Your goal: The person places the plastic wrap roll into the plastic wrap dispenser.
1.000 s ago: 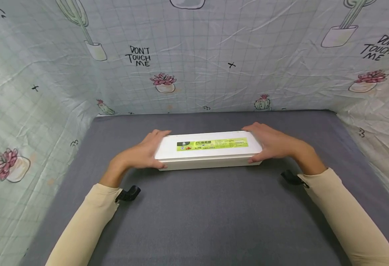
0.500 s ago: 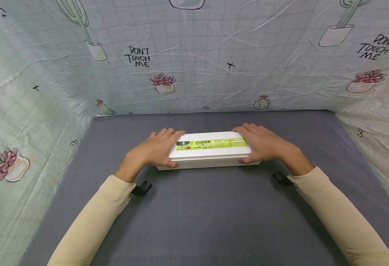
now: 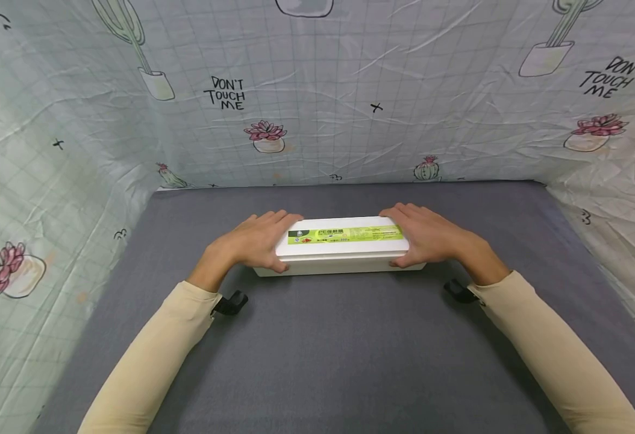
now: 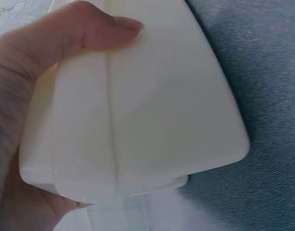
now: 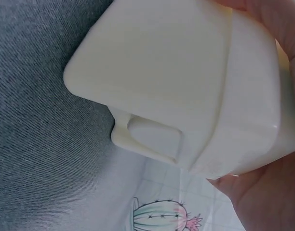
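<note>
A long white cling film box (image 3: 344,248) with a green label (image 3: 344,234) on its lid lies on the grey tabletop. My left hand (image 3: 258,242) holds its left end, thumb against the front and fingers over the back edge. On the right end, my right hand (image 3: 431,234) has the same grip. In the left wrist view, the thumb (image 4: 109,31) lies across the seam between lid and base of the cling film box (image 4: 171,110). A notched tab (image 5: 150,137) shows at the box's end in the right wrist view. The lid sits closed.
Grey cloth (image 3: 344,349) covers the table around the box. A pale printed curtain (image 3: 317,90) with cactus drawings rises behind the table and along both sides. A black wrist strap piece (image 3: 232,303) juts from the left sleeve, another (image 3: 460,290) from the right.
Both hands have slid inward along the box from its ends, the left one further. Over the last half second they have stayed nearly still. The box has barely moved.
</note>
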`<state>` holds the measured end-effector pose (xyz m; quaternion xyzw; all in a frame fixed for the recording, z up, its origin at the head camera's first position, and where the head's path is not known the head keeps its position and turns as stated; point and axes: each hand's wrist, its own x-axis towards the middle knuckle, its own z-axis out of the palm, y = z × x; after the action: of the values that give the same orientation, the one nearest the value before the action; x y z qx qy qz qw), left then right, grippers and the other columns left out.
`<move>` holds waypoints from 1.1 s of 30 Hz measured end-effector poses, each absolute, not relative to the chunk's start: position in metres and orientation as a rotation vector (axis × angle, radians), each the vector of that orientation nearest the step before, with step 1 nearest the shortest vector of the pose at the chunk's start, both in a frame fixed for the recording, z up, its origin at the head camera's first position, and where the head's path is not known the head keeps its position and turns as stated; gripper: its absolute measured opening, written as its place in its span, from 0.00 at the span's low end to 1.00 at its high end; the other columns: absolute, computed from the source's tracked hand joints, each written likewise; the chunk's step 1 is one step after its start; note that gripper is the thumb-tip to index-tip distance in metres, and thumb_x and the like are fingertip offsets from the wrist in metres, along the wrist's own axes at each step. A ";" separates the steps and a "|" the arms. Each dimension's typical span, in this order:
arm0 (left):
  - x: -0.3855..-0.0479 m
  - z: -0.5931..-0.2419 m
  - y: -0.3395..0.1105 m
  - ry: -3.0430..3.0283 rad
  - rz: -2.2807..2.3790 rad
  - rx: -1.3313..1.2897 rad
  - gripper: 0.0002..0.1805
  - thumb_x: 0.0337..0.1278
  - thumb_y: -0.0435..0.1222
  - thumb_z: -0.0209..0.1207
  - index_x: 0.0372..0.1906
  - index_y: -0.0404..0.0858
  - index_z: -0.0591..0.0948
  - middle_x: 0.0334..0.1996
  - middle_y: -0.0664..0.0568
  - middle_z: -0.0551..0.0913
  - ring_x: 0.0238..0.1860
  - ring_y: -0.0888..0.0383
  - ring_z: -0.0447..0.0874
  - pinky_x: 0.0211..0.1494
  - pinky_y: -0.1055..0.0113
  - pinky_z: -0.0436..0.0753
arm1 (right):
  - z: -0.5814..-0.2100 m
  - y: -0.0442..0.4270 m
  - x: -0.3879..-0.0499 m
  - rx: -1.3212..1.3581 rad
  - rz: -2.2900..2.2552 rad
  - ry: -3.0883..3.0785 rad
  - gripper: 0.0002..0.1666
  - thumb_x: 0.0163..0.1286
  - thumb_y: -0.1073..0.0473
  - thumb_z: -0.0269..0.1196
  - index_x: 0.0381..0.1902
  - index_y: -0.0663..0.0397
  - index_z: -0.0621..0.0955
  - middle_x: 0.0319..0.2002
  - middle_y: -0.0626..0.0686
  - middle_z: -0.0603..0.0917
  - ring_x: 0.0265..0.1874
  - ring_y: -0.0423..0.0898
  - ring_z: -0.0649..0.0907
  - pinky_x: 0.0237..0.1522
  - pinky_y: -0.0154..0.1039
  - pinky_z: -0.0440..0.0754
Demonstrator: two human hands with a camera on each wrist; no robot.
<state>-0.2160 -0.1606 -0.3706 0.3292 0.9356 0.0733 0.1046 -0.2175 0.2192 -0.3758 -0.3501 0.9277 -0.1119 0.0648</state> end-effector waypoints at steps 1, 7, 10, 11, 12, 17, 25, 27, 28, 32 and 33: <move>-0.216 -0.371 -0.161 2.759 0.220 0.973 0.56 0.42 0.52 0.73 0.78 0.46 0.60 0.64 0.51 0.71 0.60 0.50 0.71 0.59 0.43 0.72 | -0.376 0.219 -0.218 -1.056 -0.344 2.798 0.57 0.52 0.37 0.76 0.73 0.55 0.66 0.59 0.54 0.75 0.51 0.51 0.74 0.52 0.54 0.71; -0.214 -0.375 -0.161 2.786 0.221 0.970 0.56 0.41 0.52 0.73 0.78 0.47 0.60 0.65 0.51 0.71 0.61 0.49 0.70 0.61 0.40 0.71 | -0.379 0.219 -0.217 -1.034 -0.348 2.822 0.56 0.51 0.37 0.76 0.73 0.53 0.67 0.58 0.52 0.74 0.51 0.49 0.74 0.52 0.52 0.71; -0.213 -0.377 -0.162 2.800 0.220 0.966 0.56 0.41 0.53 0.74 0.78 0.48 0.59 0.65 0.50 0.71 0.62 0.49 0.70 0.61 0.40 0.71 | -0.380 0.219 -0.216 -1.030 -0.324 2.836 0.57 0.51 0.36 0.76 0.73 0.52 0.67 0.58 0.52 0.74 0.51 0.49 0.74 0.52 0.51 0.71; -0.213 -0.378 -0.162 2.804 0.218 0.966 0.56 0.42 0.53 0.74 0.78 0.49 0.59 0.65 0.50 0.71 0.62 0.49 0.70 0.61 0.40 0.71 | -0.380 0.219 -0.216 -1.030 -0.317 2.839 0.57 0.51 0.36 0.76 0.73 0.52 0.67 0.58 0.52 0.74 0.51 0.49 0.74 0.52 0.51 0.71; -0.213 -0.379 -0.163 2.806 0.222 0.969 0.57 0.42 0.54 0.74 0.79 0.49 0.59 0.65 0.50 0.71 0.62 0.49 0.70 0.61 0.40 0.71 | -0.380 0.218 -0.216 -1.028 -0.312 2.841 0.57 0.51 0.35 0.76 0.73 0.51 0.67 0.58 0.52 0.74 0.51 0.49 0.74 0.52 0.51 0.71; -0.213 -0.380 -0.164 2.829 0.247 0.984 0.57 0.41 0.54 0.73 0.79 0.50 0.59 0.64 0.51 0.71 0.62 0.50 0.70 0.59 0.43 0.71 | -0.380 0.219 -0.218 -1.027 -0.332 2.832 0.59 0.50 0.33 0.76 0.73 0.52 0.66 0.59 0.53 0.74 0.52 0.50 0.74 0.54 0.52 0.71; -0.213 -0.382 -0.166 2.851 0.276 1.010 0.57 0.41 0.57 0.73 0.79 0.56 0.59 0.60 0.51 0.73 0.58 0.52 0.72 0.51 0.51 0.72 | -0.381 0.221 -0.226 -1.029 -0.401 2.808 0.62 0.47 0.29 0.77 0.74 0.50 0.67 0.60 0.51 0.74 0.55 0.49 0.74 0.57 0.54 0.70; -0.213 -0.382 -0.166 2.862 0.279 1.015 0.57 0.41 0.58 0.73 0.79 0.56 0.59 0.60 0.51 0.74 0.57 0.52 0.72 0.50 0.52 0.72 | -0.382 0.221 -0.227 -1.030 -0.405 2.806 0.62 0.47 0.28 0.77 0.74 0.48 0.67 0.60 0.50 0.74 0.55 0.48 0.74 0.57 0.54 0.70; -0.213 -0.383 -0.166 2.867 0.281 1.018 0.56 0.41 0.58 0.73 0.79 0.56 0.60 0.60 0.51 0.74 0.57 0.52 0.73 0.50 0.52 0.72 | -0.382 0.221 -0.227 -1.031 -0.407 2.806 0.62 0.47 0.27 0.76 0.73 0.48 0.67 0.60 0.50 0.74 0.55 0.48 0.74 0.57 0.54 0.70; -0.214 -0.383 -0.167 2.876 0.289 1.028 0.56 0.41 0.58 0.74 0.79 0.57 0.60 0.60 0.51 0.74 0.57 0.52 0.73 0.49 0.53 0.71 | -0.383 0.222 -0.229 -1.040 -0.418 2.803 0.63 0.47 0.26 0.76 0.74 0.48 0.67 0.60 0.50 0.74 0.55 0.47 0.74 0.56 0.54 0.70; -0.214 -0.383 -0.167 2.875 0.291 1.029 0.56 0.41 0.59 0.74 0.79 0.57 0.60 0.60 0.51 0.74 0.57 0.52 0.73 0.49 0.53 0.71 | -0.383 0.223 -0.229 -1.043 -0.423 2.801 0.63 0.47 0.26 0.75 0.74 0.47 0.67 0.60 0.49 0.74 0.55 0.47 0.74 0.56 0.54 0.70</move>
<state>-0.2144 -0.1668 -0.3834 0.3353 0.9366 0.0946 0.0370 -0.2294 0.2227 -0.3826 -0.3448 0.9262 -0.1398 0.0614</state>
